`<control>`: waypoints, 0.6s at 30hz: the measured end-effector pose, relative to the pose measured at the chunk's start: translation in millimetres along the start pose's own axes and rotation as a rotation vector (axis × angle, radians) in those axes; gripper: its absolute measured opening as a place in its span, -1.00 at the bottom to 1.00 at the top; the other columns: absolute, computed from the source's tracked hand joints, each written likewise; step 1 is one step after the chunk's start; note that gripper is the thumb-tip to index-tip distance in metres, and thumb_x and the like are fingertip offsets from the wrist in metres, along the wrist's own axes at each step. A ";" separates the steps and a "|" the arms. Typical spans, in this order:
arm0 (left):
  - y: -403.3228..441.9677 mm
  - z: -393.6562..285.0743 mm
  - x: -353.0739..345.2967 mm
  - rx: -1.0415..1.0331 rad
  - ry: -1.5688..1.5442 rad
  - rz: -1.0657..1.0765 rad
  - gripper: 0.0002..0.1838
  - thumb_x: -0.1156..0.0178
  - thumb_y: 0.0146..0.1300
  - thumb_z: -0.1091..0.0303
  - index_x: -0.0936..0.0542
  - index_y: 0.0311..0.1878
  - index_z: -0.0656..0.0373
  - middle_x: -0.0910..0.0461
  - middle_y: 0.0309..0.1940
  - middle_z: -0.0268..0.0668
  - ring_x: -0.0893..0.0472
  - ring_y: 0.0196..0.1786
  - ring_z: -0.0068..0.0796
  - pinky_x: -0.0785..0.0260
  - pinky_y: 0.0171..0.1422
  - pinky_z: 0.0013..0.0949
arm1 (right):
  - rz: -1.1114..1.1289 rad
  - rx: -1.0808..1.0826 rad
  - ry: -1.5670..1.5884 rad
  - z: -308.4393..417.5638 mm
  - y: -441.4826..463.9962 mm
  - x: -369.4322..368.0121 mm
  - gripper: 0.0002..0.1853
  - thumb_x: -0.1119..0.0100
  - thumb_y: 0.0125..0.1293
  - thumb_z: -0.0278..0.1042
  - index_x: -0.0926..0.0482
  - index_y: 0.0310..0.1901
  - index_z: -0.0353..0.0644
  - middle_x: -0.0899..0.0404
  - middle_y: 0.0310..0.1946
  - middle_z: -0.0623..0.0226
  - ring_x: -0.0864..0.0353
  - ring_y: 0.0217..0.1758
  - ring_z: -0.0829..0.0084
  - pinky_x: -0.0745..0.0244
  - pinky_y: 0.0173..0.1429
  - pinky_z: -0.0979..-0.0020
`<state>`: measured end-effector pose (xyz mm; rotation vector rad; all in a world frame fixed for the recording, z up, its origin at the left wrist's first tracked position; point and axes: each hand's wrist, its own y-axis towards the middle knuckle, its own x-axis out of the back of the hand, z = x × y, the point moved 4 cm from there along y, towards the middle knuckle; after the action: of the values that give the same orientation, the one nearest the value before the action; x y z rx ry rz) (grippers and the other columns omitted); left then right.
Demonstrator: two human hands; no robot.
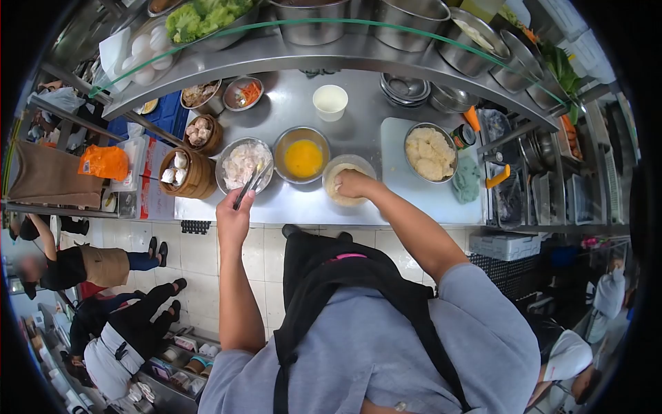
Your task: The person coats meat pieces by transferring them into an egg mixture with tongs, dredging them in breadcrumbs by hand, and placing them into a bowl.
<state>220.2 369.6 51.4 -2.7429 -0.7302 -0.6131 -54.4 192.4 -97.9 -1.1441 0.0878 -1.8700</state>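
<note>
My left hand (233,218) is closed around a pair of tongs (252,183), whose tips reach over a metal bowl of pale raw meat pieces (241,160). Beside that bowl stands a metal bowl of beaten egg (303,159). My right hand (354,184) is down inside a bowl of pale crumbs (340,196), its fingers curled and partly hidden. Whatever they grip cannot be made out. To the right, a metal bowl heaped with crumb-coated pieces (431,153) rests on a white cutting board (396,148).
A white tub (330,102) stands behind the bowls. At left are bamboo steamers (198,181) and a bowl of carrot strips (242,93). A green cloth (466,181) lies at right. Overhead runs a metal shelf (324,52) with containers. Other people (127,348) stand nearby.
</note>
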 end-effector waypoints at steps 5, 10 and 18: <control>1.4 -1.4 3.0 0.008 0.036 -0.005 -0.63 -0.36 0.40 0.17 -0.71 0.01 0.33 -0.51 -0.51 -0.48 -0.35 -0.44 -0.68 -0.22 -0.36 -0.47 | -0.373 0.012 -0.088 4.8 -20.2 7.3 -0.64 -0.23 0.08 -0.37 -0.70 -0.04 -0.19 -0.70 -0.04 -0.05 -0.66 0.08 -0.08 -0.54 0.23 0.06; 4.0 1.6 3.7 0.008 0.041 -0.008 -0.62 -0.37 0.39 0.14 -0.71 0.00 0.32 -0.50 -0.52 -0.48 -0.34 -0.44 -0.67 -0.22 -0.35 -0.46 | -0.049 -0.091 -0.179 10.6 -16.5 19.7 -0.54 -0.36 0.05 -0.25 -0.66 0.04 -0.11 -0.66 0.03 -0.03 -0.62 0.17 -0.02 -0.51 0.28 0.09; 11.1 6.0 21.7 0.003 0.069 -0.063 -0.59 -0.37 0.39 0.09 -0.72 -0.02 0.32 -0.50 -0.51 -0.50 -0.34 -0.43 -0.68 -0.20 -0.34 -0.48 | -0.100 -0.052 -0.125 27.4 -52.3 75.2 -0.64 -0.26 0.10 -0.30 -0.69 -0.06 -0.24 -0.69 0.02 -0.07 -0.66 0.12 -0.07 -0.57 0.23 0.08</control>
<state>245.0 371.3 54.6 -2.6907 -0.8030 -0.7152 -80.2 178.4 -6.9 -1.3196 0.0088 -1.8878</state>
